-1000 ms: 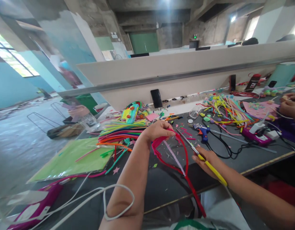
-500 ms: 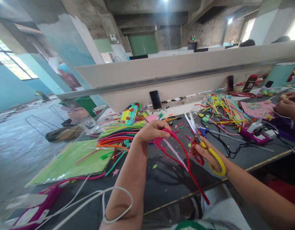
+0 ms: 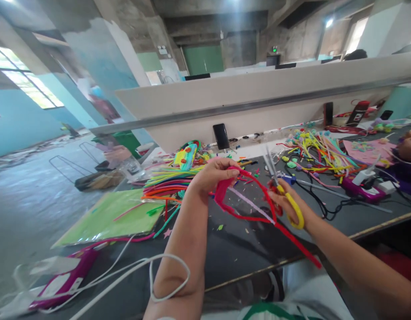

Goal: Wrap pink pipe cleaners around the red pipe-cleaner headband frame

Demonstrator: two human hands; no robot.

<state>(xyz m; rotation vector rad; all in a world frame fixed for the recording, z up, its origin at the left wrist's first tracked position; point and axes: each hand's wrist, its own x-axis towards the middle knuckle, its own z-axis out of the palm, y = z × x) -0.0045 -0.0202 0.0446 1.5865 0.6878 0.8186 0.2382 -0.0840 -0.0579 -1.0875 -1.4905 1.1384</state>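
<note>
My left hand (image 3: 214, 178) is closed on a red pipe cleaner shape, pinching it at its upper left end. The shape's red pipe cleaners (image 3: 297, 243) make a long loop that narrows to a joined tail slanting down to the right. Through the loop's middle runs a pale pink pipe cleaner (image 3: 250, 203). In my right hand (image 3: 289, 202) are scissors (image 3: 272, 168) with yellow and red handles, blades pointing up and slightly apart. The scissors are just beyond the loop's right side; whether they touch it I cannot tell.
Bundled pipe cleaners (image 3: 172, 184) and a green sheet in clear plastic (image 3: 108, 218) lie at left. A white cable (image 3: 170, 257) loops over my left forearm. A phone (image 3: 221, 136) leans on the partition. At right are a purple power strip (image 3: 363, 190) and another person's hand (image 3: 408, 146).
The red shape has turned, its tail swinging right and up, and its loop looks wider. The scissors have tilted, with the handles higher. The view has shifted slightly left.
</note>
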